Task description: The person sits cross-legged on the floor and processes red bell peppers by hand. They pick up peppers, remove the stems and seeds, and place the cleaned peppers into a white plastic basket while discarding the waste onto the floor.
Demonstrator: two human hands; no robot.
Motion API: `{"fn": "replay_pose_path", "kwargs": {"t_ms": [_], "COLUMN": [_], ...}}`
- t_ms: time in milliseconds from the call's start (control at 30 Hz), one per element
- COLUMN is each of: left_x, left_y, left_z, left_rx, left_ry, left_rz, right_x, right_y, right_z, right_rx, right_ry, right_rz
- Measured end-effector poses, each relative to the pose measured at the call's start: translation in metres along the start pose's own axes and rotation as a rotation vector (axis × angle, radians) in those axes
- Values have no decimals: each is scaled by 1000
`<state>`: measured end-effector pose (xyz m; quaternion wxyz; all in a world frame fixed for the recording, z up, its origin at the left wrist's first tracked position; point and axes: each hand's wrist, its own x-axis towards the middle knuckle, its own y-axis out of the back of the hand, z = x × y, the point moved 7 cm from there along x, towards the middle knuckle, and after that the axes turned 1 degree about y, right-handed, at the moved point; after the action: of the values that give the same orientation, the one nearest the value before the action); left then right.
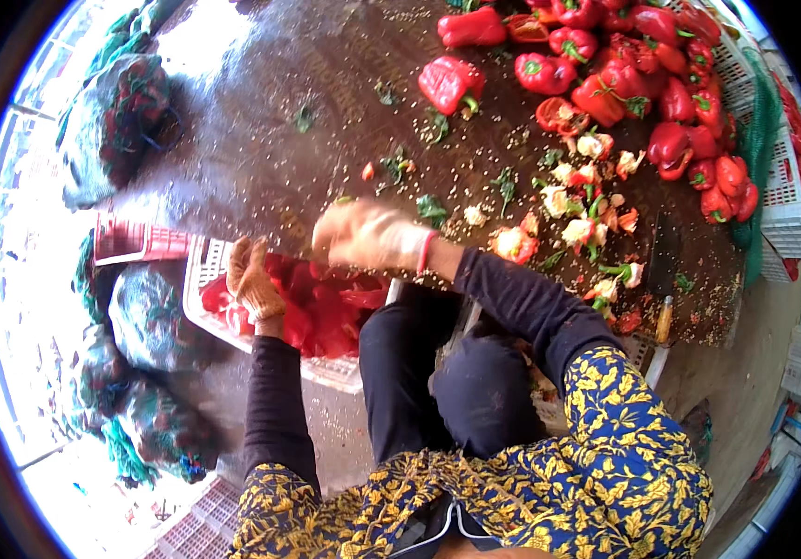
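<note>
My left hand (254, 279), in an orange knitted glove, is over the left part of a white plastic crate (194, 279) of red pepper pieces (317, 307); I cannot tell if it holds anything. My right hand (369, 234), in a pale orange glove with a red cuff, is blurred above the table edge beside the crate, and its grip is unclear. Right of it, cut pepper cores (512, 243) with stems and seeds lie on the brown table (344, 161). Whole red peppers (624, 77) are heaped at the upper right. One red pepper (451, 84) lies apart.
A knife with a wooden handle (664, 320) lies near the table's right edge. Green net sacks (152, 314) stand at the left, beside a pink crate (170, 241). White crates (785, 202) with red peppers are at the far right. Seeds and leaf scraps (432, 209) litter the table.
</note>
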<state>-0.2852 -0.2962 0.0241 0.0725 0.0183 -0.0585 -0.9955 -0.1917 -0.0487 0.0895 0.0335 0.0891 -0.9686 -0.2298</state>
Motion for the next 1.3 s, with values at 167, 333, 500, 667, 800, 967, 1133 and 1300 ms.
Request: {"fn": "replay_pose_path", "kwargs": {"t_ms": [167, 333, 500, 667, 800, 967, 1133, 1300], "left_x": [3, 0, -42, -50, -90, -114, -118, -126], "left_y": [-83, -182, -265, -299, -288, -277, -272, -265], "left_z": [42, 55, 80, 76, 77, 61, 64, 68], "left_rx": [-100, -211, -139, -228, -411, -551, -420, -242], "left_ry": [-224, -354, 154, 241, 472, 505, 344, 209], "left_rz": [-125, -240, -557, -974, -1029, -1045, -1000, -1070], "right_x": [-25, -35, -45, -92, -138, -157, -158, -159], "right_y": [187, 214, 169, 129, 112, 84, 66, 57], "right_z": [72, 189, 204, 81, 75, 107, 86, 69], "right_rx": [-646, -401, -167, -486, 499, 999, 1325, 1428], "right_ry": [-376, -412, -402, -288, -111, -152, -291, -351], "right_rz": [653, 571, 714, 673, 704, 645, 434, 229]}}
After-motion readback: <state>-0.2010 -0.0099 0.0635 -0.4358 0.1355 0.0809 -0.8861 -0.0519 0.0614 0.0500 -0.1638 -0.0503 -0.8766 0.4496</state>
